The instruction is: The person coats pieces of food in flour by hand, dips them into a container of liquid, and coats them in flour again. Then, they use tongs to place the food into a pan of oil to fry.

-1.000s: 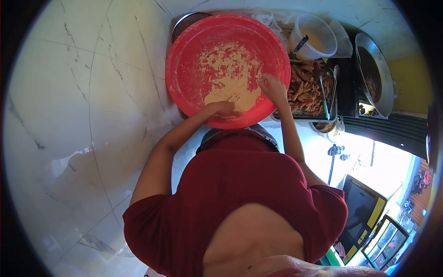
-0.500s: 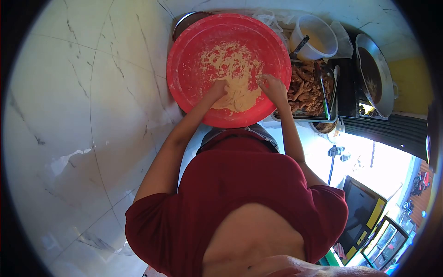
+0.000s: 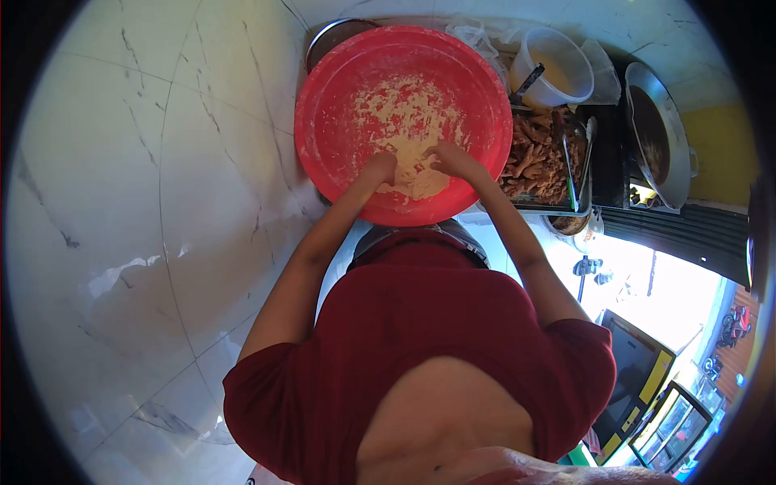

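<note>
A large red plastic basin (image 3: 323,153) holds pale, powdery flour (image 3: 416,179) with loose crumbs scattered up its far side. My left hand (image 3: 380,168) is curled at the left edge of the flour heap, its fingertips hidden in or behind the flour. On the heap's right side, my right hand (image 3: 454,160) reaches inward with bent fingers. A small gap shows between its thumb and fingers, and nothing can be made out in it. Both hands are inside the basin, a short way apart.
Right of the basin, a tray of browned fried pieces (image 3: 533,158) carries tongs (image 3: 568,170). Behind it stands a translucent tub (image 3: 558,65) with yellowish contents. A wide metal pan (image 3: 655,129) of dark liquid sits farther right. Marble-patterned tiles (image 3: 202,202) line the left.
My right hand has moved left and slightly down, from the flour's right edge into the heap, closer to my left hand. My left hand has shifted slightly down.
</note>
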A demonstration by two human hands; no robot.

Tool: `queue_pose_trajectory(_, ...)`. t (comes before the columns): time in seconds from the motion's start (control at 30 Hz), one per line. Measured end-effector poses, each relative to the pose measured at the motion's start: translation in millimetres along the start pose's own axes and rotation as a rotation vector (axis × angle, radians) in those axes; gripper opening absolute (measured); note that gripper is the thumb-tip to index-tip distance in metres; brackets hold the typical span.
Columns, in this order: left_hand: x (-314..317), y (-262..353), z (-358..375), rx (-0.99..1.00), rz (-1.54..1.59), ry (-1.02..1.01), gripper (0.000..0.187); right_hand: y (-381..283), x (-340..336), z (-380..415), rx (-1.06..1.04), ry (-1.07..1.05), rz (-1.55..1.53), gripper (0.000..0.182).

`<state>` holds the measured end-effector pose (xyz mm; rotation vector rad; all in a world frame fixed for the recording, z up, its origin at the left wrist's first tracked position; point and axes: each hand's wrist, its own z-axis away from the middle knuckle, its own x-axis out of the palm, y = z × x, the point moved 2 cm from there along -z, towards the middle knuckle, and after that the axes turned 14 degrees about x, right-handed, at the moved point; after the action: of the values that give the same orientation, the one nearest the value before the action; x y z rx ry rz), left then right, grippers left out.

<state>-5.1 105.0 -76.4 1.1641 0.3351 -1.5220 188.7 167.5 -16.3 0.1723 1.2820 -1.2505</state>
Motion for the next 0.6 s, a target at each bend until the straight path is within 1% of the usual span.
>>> queue_pose_trajectory(0.07,6.7,4.9,12.3,-0.066,-0.002,0.078,0.048,-4.0,12.8,-17.2,-0.010,-0.123,0.151,0.031)
queue_pose_trajectory(0.1,5.9,8.8,18.8,-0.099,-0.006,0.120,0.047,-7.3,15.5,-25.1,-0.014,-0.138,0.166,0.032)
queue_pose_trajectory(0.2,12.0,19.7,17.4,-0.082,-0.067,0.052,0.046,-16.4,21.0,-42.9,0.001,-0.164,0.204,0.033)
queue_pose_trajectory(0.27,9.2,19.4,14.5,-0.091,0.098,-0.040,0.044,-21.7,21.6,-50.1,0.043,-0.161,0.223,0.031)
queue_pose_trajectory(0.3,4.9,17.8,14.5,-0.095,0.179,-0.082,0.044,-23.6,20.7,-53.6,0.098,-0.220,0.186,0.028)
queue_pose_trajectory(0.37,-2.2,9.4,30.0,-0.147,0.402,0.132,0.038,-28.0,18.6,-56.4,0.213,-0.336,0.109,0.024)
queue_pose_trajectory(0.4,-8.9,8.5,40.0,-0.171,0.510,0.240,0.036,-34.4,13.6,-54.0,0.313,-0.400,-0.053,0.023)
queue_pose_trajectory(0.47,-25.5,22.7,60.6,-0.150,0.676,0.552,0.030,-48.3,10.2,-44.8,0.509,-0.531,-0.380,0.024)
queue_pose_trajectory(0.5,-32.0,27.7,67.1,-0.136,0.755,0.709,0.028,-54.2,15.6,-45.1,0.449,-0.524,-0.533,0.024)
queue_pose_trajectory(0.57,-26.3,30.3,62.0,-0.118,0.572,0.884,0.026,-58.5,30.9,-48.0,0.332,-0.501,-0.837,0.023)
queue_pose_trajectory(0.6,-24.9,30.3,61.3,-0.107,0.476,0.969,0.025,-57.2,35.8,-53.0,0.280,-0.431,-0.848,0.021)
